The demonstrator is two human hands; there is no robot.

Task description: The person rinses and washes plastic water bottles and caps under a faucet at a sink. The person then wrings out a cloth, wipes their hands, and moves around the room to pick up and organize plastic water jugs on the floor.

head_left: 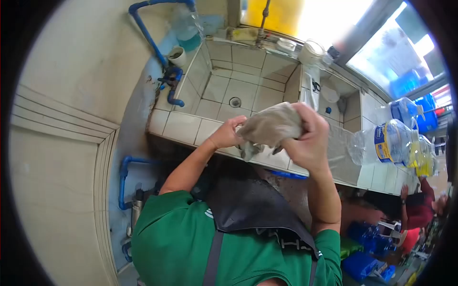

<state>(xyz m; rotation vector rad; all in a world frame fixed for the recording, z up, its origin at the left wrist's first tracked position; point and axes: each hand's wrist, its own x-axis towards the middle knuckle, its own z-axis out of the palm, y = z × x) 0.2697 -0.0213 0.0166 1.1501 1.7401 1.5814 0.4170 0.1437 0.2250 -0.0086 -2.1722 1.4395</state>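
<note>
A crumpled greyish-beige cloth [271,126] is held up between my two hands, above the front ledge of a white tiled sink [200,127]. My left hand [227,133] grips the cloth's left edge, its thumb and fingers bent around it. On the other side my right hand [310,138] is closed on the cloth's right end, fingers folded over the top. Part of the cloth hangs loose below, near the ledge. Behind it, the basin floor shows a round metal drain [235,102].
A blue pipe tap [174,90] juts over the sink's left side, near a white cup [177,56] and a bottle of teal liquid [191,40]. Large clear plastic bottles [381,143] stand on the right counter. A person in a dark red shirt [420,209] is at the far right.
</note>
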